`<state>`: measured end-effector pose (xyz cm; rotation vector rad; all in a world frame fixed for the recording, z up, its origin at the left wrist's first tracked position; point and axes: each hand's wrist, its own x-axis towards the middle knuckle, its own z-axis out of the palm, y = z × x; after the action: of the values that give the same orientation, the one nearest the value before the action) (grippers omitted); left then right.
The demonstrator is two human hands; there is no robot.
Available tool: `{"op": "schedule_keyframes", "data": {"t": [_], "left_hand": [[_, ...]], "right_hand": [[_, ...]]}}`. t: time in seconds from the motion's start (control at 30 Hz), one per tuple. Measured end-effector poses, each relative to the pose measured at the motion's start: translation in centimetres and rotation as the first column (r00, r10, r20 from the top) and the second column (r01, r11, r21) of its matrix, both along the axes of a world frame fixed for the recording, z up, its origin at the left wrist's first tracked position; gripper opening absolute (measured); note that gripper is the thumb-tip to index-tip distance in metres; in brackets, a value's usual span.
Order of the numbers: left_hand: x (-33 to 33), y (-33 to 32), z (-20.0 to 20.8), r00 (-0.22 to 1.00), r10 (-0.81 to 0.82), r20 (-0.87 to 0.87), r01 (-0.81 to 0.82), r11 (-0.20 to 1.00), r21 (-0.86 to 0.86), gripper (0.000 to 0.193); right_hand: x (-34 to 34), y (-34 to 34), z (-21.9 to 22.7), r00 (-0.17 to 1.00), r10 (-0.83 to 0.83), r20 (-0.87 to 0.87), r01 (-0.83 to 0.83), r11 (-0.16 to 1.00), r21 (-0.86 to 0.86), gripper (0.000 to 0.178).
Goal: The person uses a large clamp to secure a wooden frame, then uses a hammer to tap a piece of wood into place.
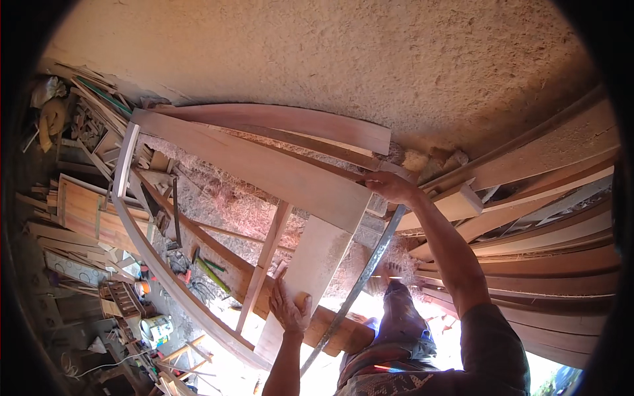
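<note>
A wooden frame lies across the middle, with a wide pale board [264, 162] along its far side. My right hand [391, 187] is closed on the right end of this board, at its far corner. From that end a second flat board [316, 254] runs toward me. My left hand [290, 309] rests on this second board near its closer end, fingers stretched out and thumb apart. A long grey metal bar [362, 280] slants along the frame's right side. A narrow crosspiece [265, 261] joins the wide board to the thin rail [168, 280] on the left.
A thick beam [228, 264] lies under the frame, over shavings. At the far side a curved plank [297, 122] leans near the rough wall [343, 53]. Several long planks [541, 264] are stacked on the right. Offcuts, a white bucket [156, 330] and a wooden crate [121, 299] crowd the left.
</note>
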<state>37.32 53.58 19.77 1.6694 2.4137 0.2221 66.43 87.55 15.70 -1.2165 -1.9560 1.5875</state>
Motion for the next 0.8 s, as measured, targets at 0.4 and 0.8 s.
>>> {"op": "schedule_keyframes", "data": {"t": [0.4, 0.8], "left_hand": [[0.5, -0.2, -0.6, 0.999, -0.037, 0.002, 0.037, 0.999, 0.029, 0.087], [-2.2, -5.6, 0.3, 0.959, 0.275, 0.071, -0.284, 0.93, 0.235, 0.052]], "right_hand": [[-3.3, 0.4, -0.7, 0.962, 0.007, 0.271, -0.087, 0.955, 0.283, 0.038], [-5.0, 3.0, -7.3, 0.974, -0.005, 0.228, -0.102, 0.887, 0.451, 0.05]]}}
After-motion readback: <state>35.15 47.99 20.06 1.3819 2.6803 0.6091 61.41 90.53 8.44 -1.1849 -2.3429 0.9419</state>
